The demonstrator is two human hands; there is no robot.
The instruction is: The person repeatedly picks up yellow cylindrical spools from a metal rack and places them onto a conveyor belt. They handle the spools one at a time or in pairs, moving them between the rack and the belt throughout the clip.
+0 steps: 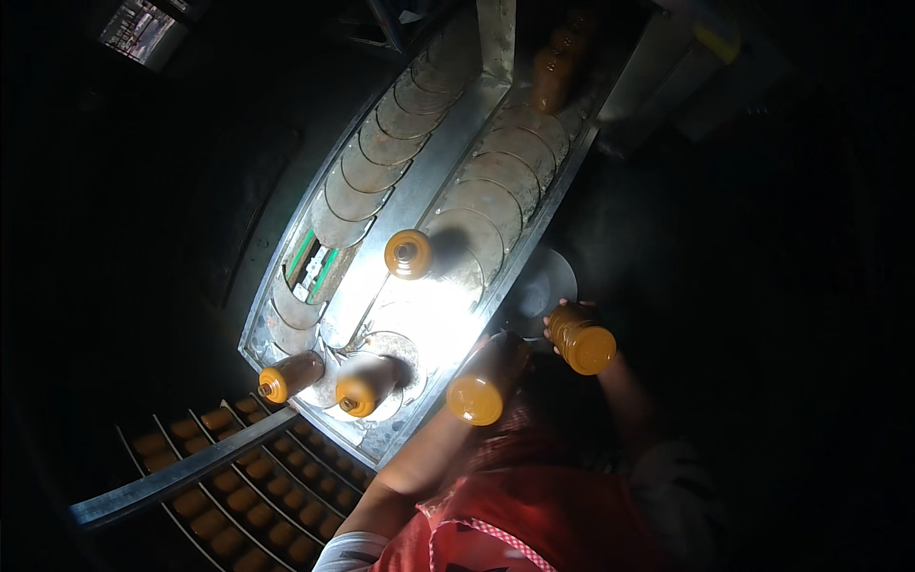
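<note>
My left hand (454,425) grips an amber bottle (475,398), its flat round base facing up; the bottle hides most of the fingers. To the right, my right hand (612,370) is wrapped round another amber bottle (588,349), also with its base up. Beyond it, a pale round bowl-like vessel (545,286) sits beside the metal conveyor, partly hidden by the bottles and hands. On the conveyor stand a lone amber bottle (407,255) with its neck up, plus a bottle (364,386) and a bottle (291,377) at the near end.
The conveyor (419,181) has two lanes of overlapping plates, with an opening (313,270) in the left lane. Several amber bottles (553,76) stand at its far right. Lower left, a rack (195,419) holds rows of amber-brown pieces under a metal rail (181,474). Surroundings are dark.
</note>
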